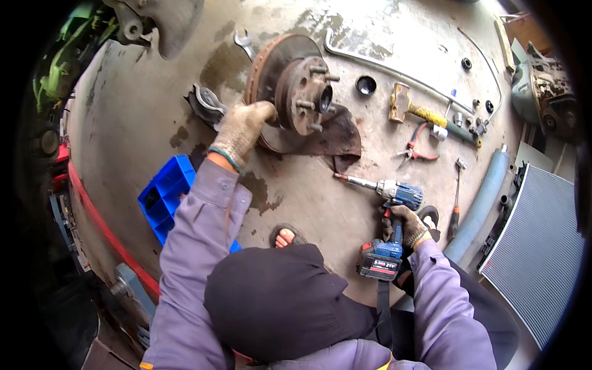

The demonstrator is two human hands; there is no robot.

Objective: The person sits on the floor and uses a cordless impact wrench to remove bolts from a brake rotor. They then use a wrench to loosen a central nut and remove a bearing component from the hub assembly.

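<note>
My left hand (pixel 243 129), in a knitted glove, grips the lower left edge of a rusty brake disc with studded hub (pixel 268 68), which is tilted upright over a dark stained cloth or sheet (pixel 342 135) on the concrete floor. A wrench (pixel 244 43) lies behind the disc, and a dark curved metal part (pixel 203 106) is to its left. My gloved right hand (pixel 404 225) is closed round the handle of a blue cordless impact tool (pixel 401 194) with a battery underneath. Its long socket extension (pixel 361 182) points left, below the disc, with no visible contact with it.
A blue compartment tray (pixel 161 200) sits left. Sledgehammer (pixel 399 102), red-handled pliers (pixel 424 156), long bar (pixel 394 68), sockets (pixel 458 119) and screwdriver (pixel 455 219) lie right and behind. A blue-grey cylinder (pixel 487 191), radiator (pixel 533 246) and engine part (pixel 549 92) line the right; red hose (pixel 92 209) runs left.
</note>
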